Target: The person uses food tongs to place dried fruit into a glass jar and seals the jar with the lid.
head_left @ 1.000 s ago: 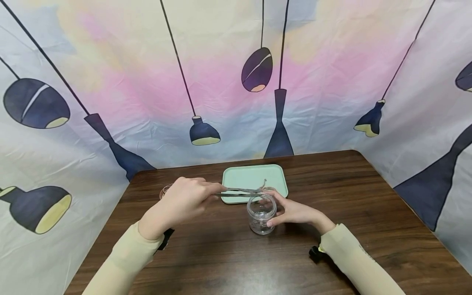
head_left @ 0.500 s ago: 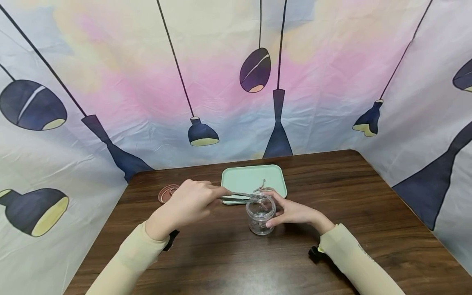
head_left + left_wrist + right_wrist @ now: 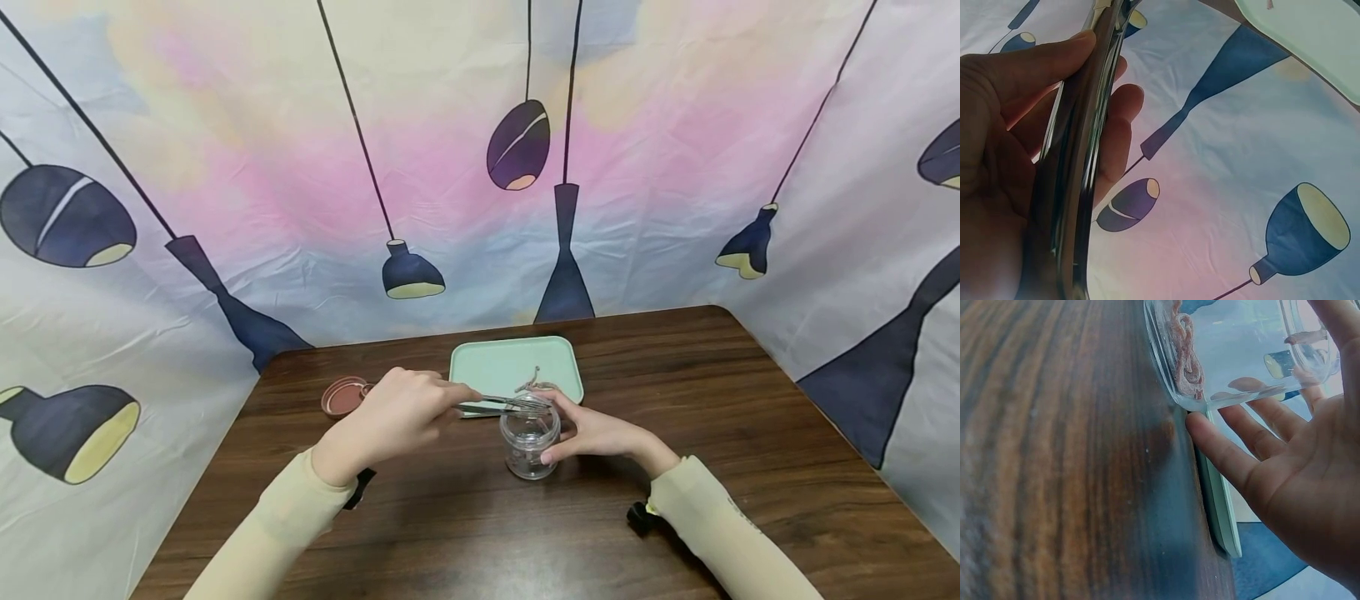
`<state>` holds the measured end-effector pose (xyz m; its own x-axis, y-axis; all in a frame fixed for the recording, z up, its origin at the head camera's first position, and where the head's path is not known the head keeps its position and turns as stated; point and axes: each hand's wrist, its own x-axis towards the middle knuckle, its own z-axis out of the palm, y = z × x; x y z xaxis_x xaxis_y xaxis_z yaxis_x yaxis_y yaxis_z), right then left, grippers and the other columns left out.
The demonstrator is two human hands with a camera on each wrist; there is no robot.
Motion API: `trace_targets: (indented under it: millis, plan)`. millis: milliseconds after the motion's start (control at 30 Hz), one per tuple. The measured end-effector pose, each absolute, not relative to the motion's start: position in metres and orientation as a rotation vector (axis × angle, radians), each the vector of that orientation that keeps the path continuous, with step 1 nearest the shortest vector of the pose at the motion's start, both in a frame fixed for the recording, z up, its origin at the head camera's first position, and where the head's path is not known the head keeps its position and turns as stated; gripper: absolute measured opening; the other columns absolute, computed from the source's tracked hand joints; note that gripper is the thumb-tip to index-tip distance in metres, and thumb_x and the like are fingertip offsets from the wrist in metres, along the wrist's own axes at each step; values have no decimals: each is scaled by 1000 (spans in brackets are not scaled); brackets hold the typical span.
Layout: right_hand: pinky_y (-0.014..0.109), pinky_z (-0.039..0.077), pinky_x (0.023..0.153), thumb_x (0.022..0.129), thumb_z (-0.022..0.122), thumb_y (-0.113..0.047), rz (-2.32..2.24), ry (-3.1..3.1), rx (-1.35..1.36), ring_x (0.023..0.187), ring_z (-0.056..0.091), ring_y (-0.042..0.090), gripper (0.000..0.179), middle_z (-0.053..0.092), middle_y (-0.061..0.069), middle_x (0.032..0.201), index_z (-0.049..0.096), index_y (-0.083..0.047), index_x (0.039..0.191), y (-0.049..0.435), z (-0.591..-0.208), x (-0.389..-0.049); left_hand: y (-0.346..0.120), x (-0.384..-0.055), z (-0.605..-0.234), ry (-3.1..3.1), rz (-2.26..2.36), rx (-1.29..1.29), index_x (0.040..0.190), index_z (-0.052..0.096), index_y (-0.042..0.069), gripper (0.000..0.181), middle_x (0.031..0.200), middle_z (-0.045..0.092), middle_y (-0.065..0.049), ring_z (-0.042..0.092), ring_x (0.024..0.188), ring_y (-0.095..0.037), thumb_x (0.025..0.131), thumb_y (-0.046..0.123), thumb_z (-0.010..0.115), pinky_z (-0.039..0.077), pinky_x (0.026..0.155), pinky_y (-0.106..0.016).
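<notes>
Table (image 3: 675,375) dark brown, wood-grained. Tray (image 3: 483,367) toward far edge: mint green. Disc (image 3: 343,398), far-left corner: reddish-pink. Tongs (image 3: 1087,150) silver. Backdrop (image 3: 285,167) pastel, navy-and-yellow lamp print.

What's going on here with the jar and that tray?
A person has metal tongs in the grip of the left hand, their tips at the mouth of a clear jar. The right hand holds the jar upright on the wooden table. Pinkish strands lie in the bottom, and more strands sit on the green tray behind. A reddish round piece lies off to the left.
</notes>
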<state>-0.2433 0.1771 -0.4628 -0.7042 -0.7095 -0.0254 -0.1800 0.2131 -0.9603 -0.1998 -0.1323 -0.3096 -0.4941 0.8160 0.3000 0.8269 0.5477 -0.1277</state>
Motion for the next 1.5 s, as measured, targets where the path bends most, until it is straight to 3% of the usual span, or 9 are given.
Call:
trace_targets:
  millis: [267,500,633,867,1000,1167,1300,1400,1500]
  plan:
    - [38,47,102,89,80,-23,-1498,2048,-825,133,49,28,92,8,9,165,19,-21,159,177,-461,-243,-130,-204,-312,-2472,-63,-1345,108,76,23,34,62,50,13,34,52,-5,84,0,68,29,44,-25]
    - [40,46,102,89,80,-26,-1475,2066,-784,136,47,29,100,7,13,166,12,-18,162,177,-462,-243,-130,-206,-313,-2471,-68,-1325,112,76,24,36,68,58,12,41,55,-5,84,3,70,30,45,-24]
    - [40,47,100,88,82,-29,-1473,2058,-720,130,54,30,106,15,18,164,8,-15,163,178,-462,-243,-130,-207,-313,-2463,-66,-1310,116,75,25,38,80,67,11,53,63,-7,83,6,74,35,46,-26]
    - [38,49,98,88,81,-25,-1509,2013,-757,127,57,28,97,28,13,159,17,-26,161,177,-461,-244,-132,-212,-313,-2457,-127,-1293,132,68,19,48,121,71,4,67,91,-14,87,23,79,52,61,-34]
    - [37,49,97,88,81,-25,-1522,1993,-746,129,55,27,94,39,13,155,22,-16,160,176,-460,-243,-132,-216,-313,-2453,-203,-1270,138,64,16,52,125,70,-2,68,95,-15,89,31,78,54,67,-36]
    - [38,49,98,88,81,-25,-1531,1982,-747,132,53,28,93,39,11,155,21,-20,159,178,-459,-241,-132,-223,-313,-2450,-320,-1235,140,62,15,55,129,68,-4,68,100,-17,91,34,76,55,74,-39]
    - [39,46,102,89,80,-27,-1521,2000,-790,136,48,28,93,32,11,158,19,-28,159,179,-459,-243,-131,-230,-314,-2453,-444,-1198,141,62,16,54,108,71,1,62,79,-11,91,34,76,51,69,-35]
    - [39,46,102,89,80,-27,-1518,2006,-809,134,49,28,93,32,12,158,19,-27,159,178,-460,-243,-130,-235,-317,-2474,-537,-1140,141,61,18,54,91,64,6,51,65,-9,91,34,76,44,63,-32]
    - [37,46,102,90,79,-26,-1524,1995,-828,135,49,27,94,35,12,156,17,-23,160,177,-463,-243,-129,-242,-323,-2492,-631,-1070,142,61,21,55,87,62,8,51,65,-9,91,38,76,43,64,-31]
